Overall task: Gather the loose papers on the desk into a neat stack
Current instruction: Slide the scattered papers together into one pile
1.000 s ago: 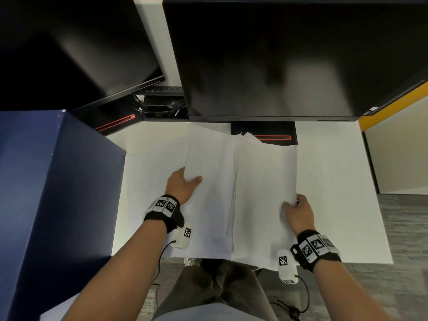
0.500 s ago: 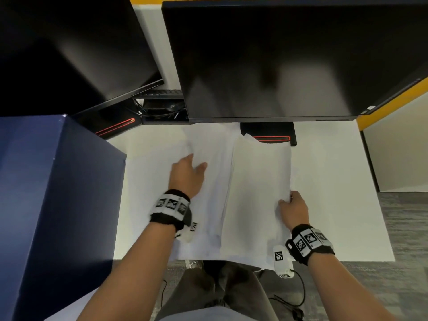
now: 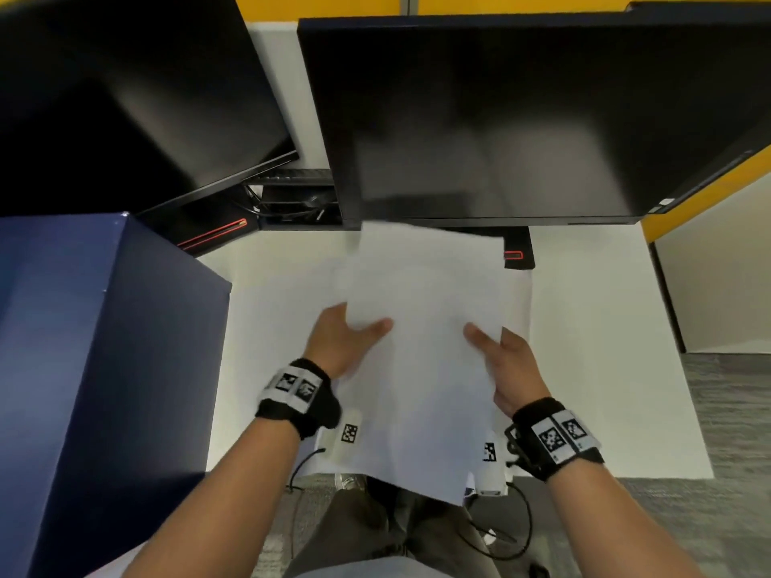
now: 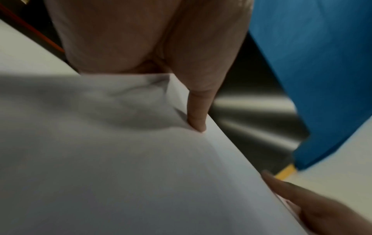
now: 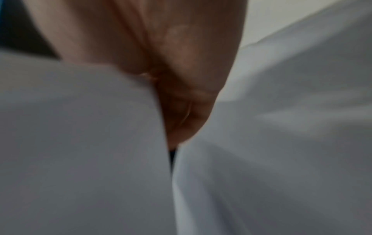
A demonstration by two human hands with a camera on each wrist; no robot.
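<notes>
I am looking down at a white desk (image 3: 605, 348) that is carrying two dark monitors: the larger monitor (image 3: 521, 118) is standing straight ahead, and a second monitor (image 3: 125, 98) is angling in at the left. A dark blue box (image 3: 96, 369) is sitting at the desk's left edge. In the middle, a bundle of white papers (image 3: 425, 348) is being held up off the desk, tilted, with more loose sheets (image 3: 283, 319) lying flat beneath it. My left hand (image 3: 338, 344) is gripping the bundle's left edge, thumb on top and fingers hidden below. My right hand (image 3: 507, 369) is gripping the right edge the same way, its thumb pressing on the top sheet. Both wrists are wearing black bands with printed markers.
</notes>
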